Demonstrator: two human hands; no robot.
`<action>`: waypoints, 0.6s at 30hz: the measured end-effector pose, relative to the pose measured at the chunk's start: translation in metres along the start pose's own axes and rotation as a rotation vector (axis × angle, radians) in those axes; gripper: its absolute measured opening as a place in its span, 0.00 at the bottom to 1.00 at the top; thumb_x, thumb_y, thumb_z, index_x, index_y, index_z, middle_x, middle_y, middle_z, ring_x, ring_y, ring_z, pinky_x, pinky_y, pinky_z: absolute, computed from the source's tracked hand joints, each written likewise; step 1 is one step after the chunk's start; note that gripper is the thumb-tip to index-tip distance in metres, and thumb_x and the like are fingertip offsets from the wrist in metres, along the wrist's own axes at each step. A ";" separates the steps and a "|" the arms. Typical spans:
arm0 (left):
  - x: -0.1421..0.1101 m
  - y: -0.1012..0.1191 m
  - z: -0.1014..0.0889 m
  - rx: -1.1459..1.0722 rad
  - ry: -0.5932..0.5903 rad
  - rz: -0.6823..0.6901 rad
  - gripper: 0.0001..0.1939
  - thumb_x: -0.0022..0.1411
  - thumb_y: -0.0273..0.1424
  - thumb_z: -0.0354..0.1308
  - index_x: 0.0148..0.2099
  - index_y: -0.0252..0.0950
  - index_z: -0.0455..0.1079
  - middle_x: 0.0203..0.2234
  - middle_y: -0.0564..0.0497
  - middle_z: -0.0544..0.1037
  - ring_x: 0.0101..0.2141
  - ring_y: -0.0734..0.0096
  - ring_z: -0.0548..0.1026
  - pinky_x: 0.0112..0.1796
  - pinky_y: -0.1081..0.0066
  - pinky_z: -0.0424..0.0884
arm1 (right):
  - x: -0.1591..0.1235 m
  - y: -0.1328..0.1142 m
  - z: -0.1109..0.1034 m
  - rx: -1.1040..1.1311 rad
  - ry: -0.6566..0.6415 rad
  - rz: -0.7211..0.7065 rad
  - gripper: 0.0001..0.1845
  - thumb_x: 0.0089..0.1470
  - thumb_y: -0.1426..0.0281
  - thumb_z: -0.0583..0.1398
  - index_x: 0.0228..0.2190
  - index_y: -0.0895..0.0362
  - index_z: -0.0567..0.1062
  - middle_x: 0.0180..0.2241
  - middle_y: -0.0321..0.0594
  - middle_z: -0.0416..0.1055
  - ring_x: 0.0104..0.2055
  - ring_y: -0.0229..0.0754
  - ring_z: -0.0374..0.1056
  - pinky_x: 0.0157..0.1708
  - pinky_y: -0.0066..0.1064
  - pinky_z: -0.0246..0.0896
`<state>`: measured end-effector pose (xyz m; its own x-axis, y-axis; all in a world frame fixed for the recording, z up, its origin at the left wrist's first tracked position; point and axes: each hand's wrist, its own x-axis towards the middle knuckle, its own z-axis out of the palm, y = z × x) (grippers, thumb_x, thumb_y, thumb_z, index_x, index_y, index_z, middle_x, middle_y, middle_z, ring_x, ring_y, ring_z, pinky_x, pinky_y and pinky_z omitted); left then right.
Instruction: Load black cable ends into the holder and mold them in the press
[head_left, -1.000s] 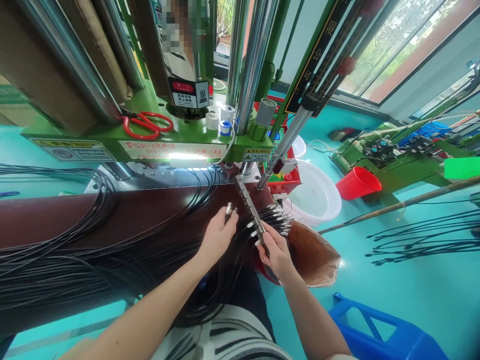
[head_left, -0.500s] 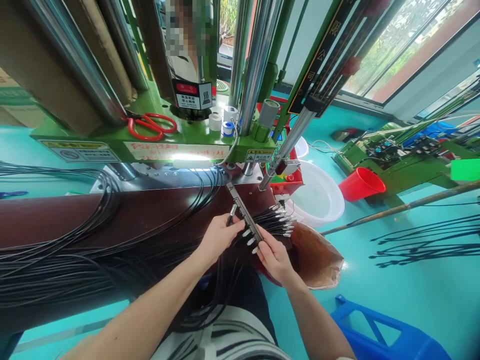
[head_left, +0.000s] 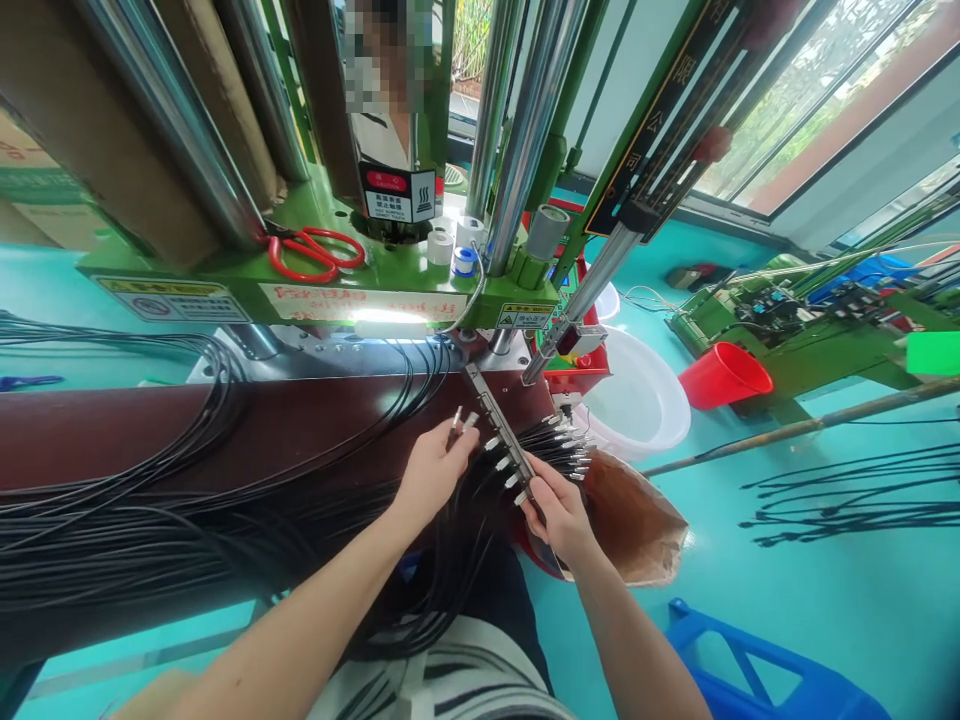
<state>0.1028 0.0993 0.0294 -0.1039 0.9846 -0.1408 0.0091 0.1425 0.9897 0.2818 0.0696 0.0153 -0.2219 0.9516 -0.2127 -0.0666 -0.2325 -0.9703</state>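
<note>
My right hand (head_left: 553, 505) is closed round the near end of a narrow metal bar (head_left: 501, 425), which slants away towards the machine base. Several silvery cable connectors stick out along the bar's left side. My left hand (head_left: 437, 462) pinches cable connectors (head_left: 459, 424) just left of the bar, apart from it; their metal tips point up past the fingers. Black cables hang from the bar and the left hand down over my lap. Beside the bar, on the right, lies a bundle of black cables with silvery connector ends (head_left: 574, 445).
A green press (head_left: 315, 300) with steel columns stands behind the brown table (head_left: 330, 400). Red-handled scissors (head_left: 315, 255) and tape rolls (head_left: 463, 262) rest on it. Long black cables (head_left: 150, 540) cover the table's left. A brown paper bag (head_left: 637, 520) and white tub (head_left: 645, 390) are at right.
My left hand has drawn back left from the bar, with connectors between its fingers. My right hand still holds the bar. The view has shifted slightly.
</note>
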 end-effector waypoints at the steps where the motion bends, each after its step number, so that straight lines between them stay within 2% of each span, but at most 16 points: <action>1: 0.001 0.000 -0.001 -0.006 -0.061 -0.049 0.15 0.53 0.40 0.53 0.23 0.35 0.59 0.10 0.62 0.54 0.13 0.83 0.51 0.16 0.77 0.48 | 0.000 0.000 0.000 0.000 -0.006 0.005 0.26 0.53 0.59 0.55 0.51 0.58 0.65 0.13 0.26 0.54 0.11 0.24 0.45 0.10 0.18 0.39; 3: 0.003 0.000 -0.002 -0.041 -0.132 -0.133 0.15 0.50 0.41 0.55 0.22 0.34 0.62 0.09 0.63 0.51 0.12 0.84 0.48 0.15 0.77 0.43 | 0.000 -0.001 -0.002 -0.001 -0.018 0.020 0.26 0.53 0.59 0.56 0.51 0.58 0.66 0.13 0.26 0.54 0.11 0.24 0.45 0.10 0.18 0.38; 8: 0.006 0.001 -0.006 -0.152 -0.185 -0.242 0.16 0.49 0.42 0.57 0.22 0.34 0.62 0.07 0.63 0.49 0.10 0.85 0.45 0.14 0.77 0.39 | 0.001 0.000 -0.004 0.004 -0.054 0.026 0.26 0.52 0.58 0.56 0.51 0.57 0.66 0.14 0.27 0.55 0.11 0.24 0.45 0.09 0.18 0.38; 18: 0.007 0.001 -0.008 -0.230 -0.219 -0.261 0.16 0.48 0.41 0.58 0.20 0.34 0.61 0.06 0.63 0.50 0.10 0.86 0.45 0.14 0.77 0.38 | 0.000 -0.003 -0.004 0.003 -0.059 0.045 0.26 0.51 0.59 0.57 0.50 0.58 0.67 0.13 0.26 0.53 0.13 0.25 0.46 0.12 0.20 0.40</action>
<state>0.0940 0.1055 0.0297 0.1407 0.9204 -0.3648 -0.2149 0.3880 0.8962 0.2855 0.0711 0.0175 -0.2820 0.9266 -0.2486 -0.0578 -0.2750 -0.9597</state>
